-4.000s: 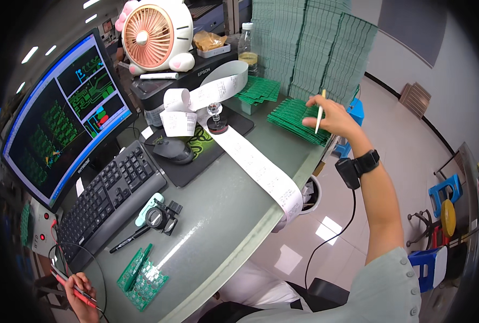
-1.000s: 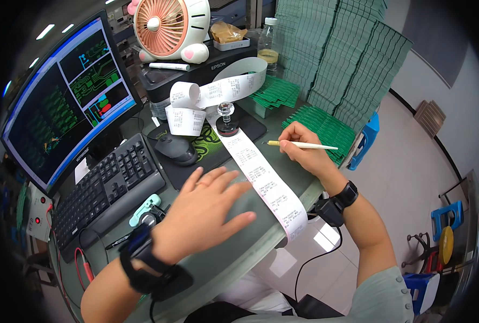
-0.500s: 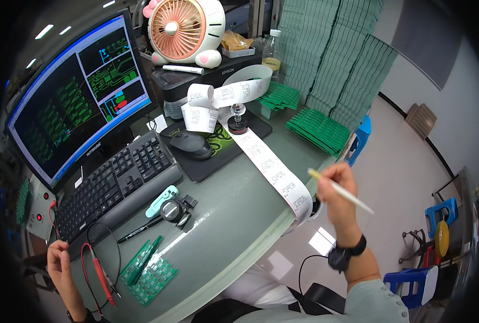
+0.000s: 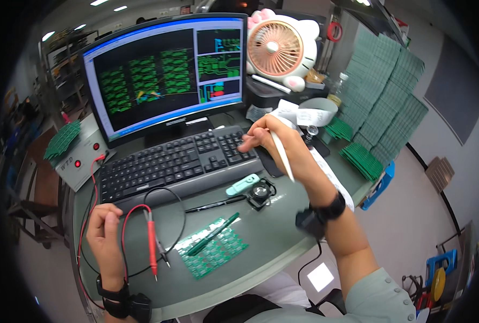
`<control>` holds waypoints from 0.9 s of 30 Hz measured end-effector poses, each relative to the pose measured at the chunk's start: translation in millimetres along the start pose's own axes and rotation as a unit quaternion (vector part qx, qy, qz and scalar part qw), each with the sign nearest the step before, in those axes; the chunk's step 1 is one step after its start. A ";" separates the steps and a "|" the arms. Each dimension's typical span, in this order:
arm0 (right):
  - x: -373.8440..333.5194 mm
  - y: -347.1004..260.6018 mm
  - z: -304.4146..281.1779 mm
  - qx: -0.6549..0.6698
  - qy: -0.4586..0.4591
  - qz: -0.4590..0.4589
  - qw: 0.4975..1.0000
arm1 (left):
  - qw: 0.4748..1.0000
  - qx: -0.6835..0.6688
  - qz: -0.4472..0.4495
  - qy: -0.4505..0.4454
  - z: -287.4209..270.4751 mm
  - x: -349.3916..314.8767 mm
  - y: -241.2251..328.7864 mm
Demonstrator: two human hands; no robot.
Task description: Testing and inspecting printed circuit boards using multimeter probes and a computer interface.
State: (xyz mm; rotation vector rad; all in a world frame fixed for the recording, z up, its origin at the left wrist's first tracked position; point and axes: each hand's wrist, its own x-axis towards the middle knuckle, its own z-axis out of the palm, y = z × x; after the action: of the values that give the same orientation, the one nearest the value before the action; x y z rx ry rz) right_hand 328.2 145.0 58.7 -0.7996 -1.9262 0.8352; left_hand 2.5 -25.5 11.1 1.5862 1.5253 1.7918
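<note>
My right hand (image 4: 288, 142) is over the number pad end of the black keyboard (image 4: 167, 171), fingertips at the keys. It grips a slim white pen (image 4: 281, 155) that slants down across the back of the hand. My left hand (image 4: 105, 234) is closed in a loose curl at the desk's left side, with nothing visible in it. Beside it lie a red test probe (image 4: 152, 245) and a dark test probe (image 4: 164, 254) with their leads. A green circuit board panel (image 4: 223, 255) lies nearby, with a green pen (image 4: 212, 235) across it.
The monitor (image 4: 164, 116) shows a board layout. A black marker (image 4: 216, 204), a teal tool (image 4: 243, 184) and a round black device (image 4: 261, 194) lie before the keyboard. A fan (image 4: 274, 48), a paper strip (image 4: 331, 175) and stacked green boards (image 4: 362, 160) are toward the right.
My right hand has moved left from beside the paper strip to the keyboard's number pad, still holding the white pen. The view has turned left; my left hand stays curled near the probes.
</note>
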 end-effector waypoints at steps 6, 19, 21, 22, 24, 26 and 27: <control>41.5 60.9 -2.8 -0.186 -0.094 -0.007 0.978 | 1.000 0.010 0.017 0.000 -8.9 -4.1 -1.4; 59.4 93.3 4.1 -0.275 -0.149 -0.069 0.947 | 1.000 0.010 0.003 -0.019 -6.2 -1.5 -5.1; 62.6 91.3 13.3 -0.276 -0.143 -0.076 0.947 | 1.000 0.015 0.003 -0.021 -6.3 -1.7 -5.3; 63.7 88.1 17.1 -0.277 -0.138 -0.083 0.947 | 1.000 0.013 -0.001 -0.009 -6.0 -1.8 -5.3; 71.9 83.5 9.5 -0.265 -0.133 -0.047 0.954 | 1.000 0.011 -0.004 0.005 -6.1 -1.4 -5.4; 79.5 89.7 2.6 -0.276 -0.066 -0.015 0.959 | 1.000 0.014 -0.003 0.003 -6.0 -0.9 -5.6; 80.2 95.1 1.2 -0.322 -0.050 -0.030 0.945 | 1.000 0.014 -0.002 0.004 -6.1 -0.9 -6.1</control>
State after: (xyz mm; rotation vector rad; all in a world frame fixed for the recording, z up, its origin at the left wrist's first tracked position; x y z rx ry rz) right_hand 313.1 262.0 18.9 -1.0805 -2.3353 0.1915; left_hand -4.8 -26.8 6.6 1.5899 1.5619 1.7836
